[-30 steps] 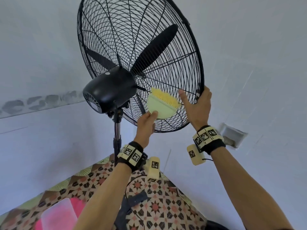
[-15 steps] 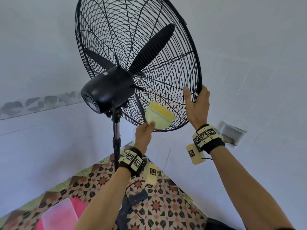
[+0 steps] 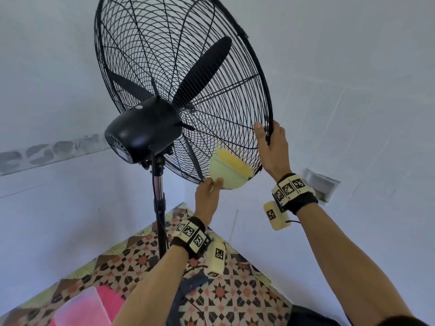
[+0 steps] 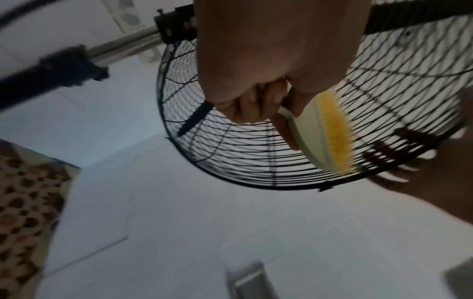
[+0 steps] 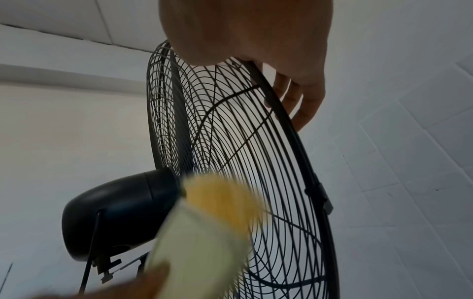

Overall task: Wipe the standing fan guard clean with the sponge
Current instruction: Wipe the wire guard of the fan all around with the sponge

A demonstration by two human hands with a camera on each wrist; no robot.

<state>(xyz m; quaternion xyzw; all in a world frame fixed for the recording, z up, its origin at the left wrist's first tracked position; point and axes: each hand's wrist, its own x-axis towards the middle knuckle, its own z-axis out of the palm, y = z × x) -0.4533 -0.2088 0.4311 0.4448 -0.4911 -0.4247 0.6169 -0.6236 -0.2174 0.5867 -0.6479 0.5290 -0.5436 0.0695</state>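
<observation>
The black wire fan guard point(image 3: 164, 67) tilts above me on its stand. My left hand point(image 3: 211, 184) pinches the lower edge of a pale green sponge point(image 3: 226, 175) with a yellow face and presses that face against the guard's back near the bottom rim. In the left wrist view the left hand point(image 4: 258, 105) has its fingers curled round the sponge point(image 4: 325, 131) against the guard point(image 4: 230, 153). My right hand point(image 3: 268, 135) grips the guard's rim at the lower right, thumb on the back. In the right wrist view its fingers point(image 5: 304, 101) wrap the guard point(image 5: 281, 113); the sponge point(image 5: 212, 222) is blurred.
The black motor housing point(image 3: 143, 135) sits on a chrome pole point(image 3: 159, 191) left of my left hand. Below are a patterned floor mat point(image 3: 230, 295) and a pink-and-clear container point(image 3: 89, 307). White tiled walls surround the fan, with a recessed box point(image 3: 321, 184) at right.
My left hand has slid the sponge down the back of the guard toward the bottom rim. My right hand stays on the rim.
</observation>
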